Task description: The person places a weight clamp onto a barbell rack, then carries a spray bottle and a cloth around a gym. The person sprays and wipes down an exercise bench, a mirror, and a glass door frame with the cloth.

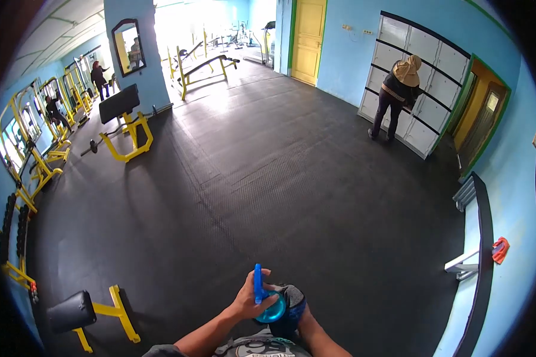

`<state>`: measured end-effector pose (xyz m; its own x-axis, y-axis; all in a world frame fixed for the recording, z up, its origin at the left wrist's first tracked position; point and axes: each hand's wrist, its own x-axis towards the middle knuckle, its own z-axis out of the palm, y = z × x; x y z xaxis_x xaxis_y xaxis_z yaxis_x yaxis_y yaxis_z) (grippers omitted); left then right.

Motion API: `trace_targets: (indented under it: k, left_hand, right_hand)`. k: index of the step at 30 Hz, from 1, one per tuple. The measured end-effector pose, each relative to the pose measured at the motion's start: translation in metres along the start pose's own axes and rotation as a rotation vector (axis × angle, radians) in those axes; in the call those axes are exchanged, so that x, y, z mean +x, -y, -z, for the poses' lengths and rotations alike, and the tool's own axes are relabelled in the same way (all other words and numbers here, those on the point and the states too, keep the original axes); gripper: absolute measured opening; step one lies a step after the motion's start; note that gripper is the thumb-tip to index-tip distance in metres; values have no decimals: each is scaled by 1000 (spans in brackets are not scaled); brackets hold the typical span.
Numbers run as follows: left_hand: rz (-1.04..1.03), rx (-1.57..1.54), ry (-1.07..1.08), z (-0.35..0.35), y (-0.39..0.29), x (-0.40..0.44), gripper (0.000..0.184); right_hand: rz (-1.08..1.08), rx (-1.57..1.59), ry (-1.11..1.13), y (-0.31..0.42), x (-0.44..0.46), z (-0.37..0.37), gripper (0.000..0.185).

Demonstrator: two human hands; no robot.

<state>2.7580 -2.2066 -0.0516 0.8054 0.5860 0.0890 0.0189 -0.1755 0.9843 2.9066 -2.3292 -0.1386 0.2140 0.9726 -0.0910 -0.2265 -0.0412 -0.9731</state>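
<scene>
Low in the middle of the head view, my left hand (248, 300) is closed around a spray bottle (271, 309) with a blue top and a see-through teal body. Just right of it, a bunched grey and dark blue cloth (293, 298) is at my right hand (307, 324). The cloth covers most of that hand's fingers, which appear closed on it. Bottle and cloth are close together in front of my body, above the black floor.
Black rubber flooring (268, 196) spreads ahead. A small padded bench (71, 312) stands lower left, a yellow-framed bench (131, 134) beyond. A person (396, 92) bends at white lockers (441, 83). A dark-topped ledge (482, 250) with a red-orange cloth (500, 250) lines the right wall.
</scene>
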Motion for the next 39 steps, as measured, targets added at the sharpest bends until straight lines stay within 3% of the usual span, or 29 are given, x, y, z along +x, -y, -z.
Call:
trace_targets:
  k: [1, 2, 4, 5, 6, 8, 9, 11, 12, 14, 15, 17, 18, 20, 21, 23, 24, 26, 30, 32, 34, 36, 37, 39]
  left_hand:
    - [-6, 11, -2, 9, 10, 20, 72]
    - [14, 45, -29, 20, 16, 43, 69]
    - [41, 90, -73, 39, 19, 78, 67]
    - [35, 68, -155, 51, 20, 101, 65]
    - [22, 44, -244, 63, 21, 123, 63]
    - [4, 90, -309, 85, 20, 159, 60]
    - [2, 74, -366, 95, 14, 177, 58]
    - [23, 21, -463, 111, 1, 200, 49]
    - [22, 10, -492, 121, 4, 214, 49]
    - [87, -28, -571, 142, 18, 251, 45]
    - [77, -38, -597, 152, 24, 272, 45]
    - [218, -32, -498, 177, 35, 314, 47]
    - [208, -33, -514, 183, 37, 312, 47]
    - [221, 38, -415, 210, 47, 357, 46]
    - [240, -23, -409, 222, 58, 375, 53]
    - [223, -15, -376, 251, 75, 429, 55]
    - [220, -6, -353, 259, 82, 450, 58]
    - [210, 39, -306, 281, 92, 486, 60]
    - [220, -12, -239, 333, 94, 580, 61]
    - [229, 2, -210, 350, 95, 594, 62]
    - [171, -10, -212, 370, 104, 627, 62]
    - [183, -2, -238, 390, 116, 663, 63]
    - [192, -7, -269, 403, 123, 685, 63]
    - [169, 91, -294, 415, 129, 698, 63]
  right_hand:
    - [160, -397, 104, 26, 28, 5, 36]
    - [176, -396, 111, 25, 60, 20, 36]
    - [49, -97, -11, 19, 108, 41, 35]
    - [-136, 223, 63, 67, 144, 44, 32]
    - [-137, 220, 91, 106, 181, 52, 32]
    - [536, -920, 242, 159, 243, 69, 31]
    - [534, -911, 280, 167, 271, 74, 31]
    - [465, -559, 167, 175, 318, 83, 30]
    - [463, -569, 197, 179, 340, 85, 30]
    - [-13, 179, 130, 186, 391, 89, 27]
    - [-15, 160, 153, 189, 414, 89, 27]
    - [400, 2, -10, 188, 456, 88, 21]
    - [406, -3, 8, 187, 453, 86, 21]
    - [167, -358, 87, 189, 491, 108, 18]
    - [176, -365, 82, 186, 510, 111, 18]
    - [-75, -140, -52, 194, 546, 118, 16]
    - [-87, -145, -72, 200, 559, 126, 16]
    - [306, -1057, 59, 238, 586, 118, 15]
    - [46, -764, -170, 242, 686, 159, 19]
    - [540, -1152, -251, 247, 710, 157, 21]
    - [514, -1099, -353, 212, 747, 171, 22]
    - [191, -283, -408, 220, 790, 158, 27]
    - [195, -278, -399, 235, 817, 154, 27]
    - [118, -432, -28, 263, 839, 145, 13]
